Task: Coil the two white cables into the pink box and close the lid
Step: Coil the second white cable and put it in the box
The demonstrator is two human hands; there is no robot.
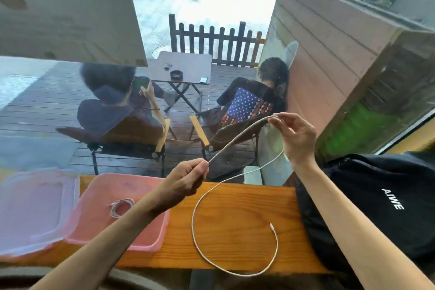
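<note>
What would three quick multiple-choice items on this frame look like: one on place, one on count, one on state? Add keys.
1. Where is the coiled cable?
A. inside the pink box
B. on the black bag
C. on the lid

2. How many white cables show?
A. one
B. two
C. three

3. What state is the box in?
A. shut
B. open, lid beside it
C. upside down

Key: 1 A, the coil lies on the box floor. 2 B, one coiled, one loose cable held by the left hand and right hand. 3 B, the lid lies flat to the box's left.
</note>
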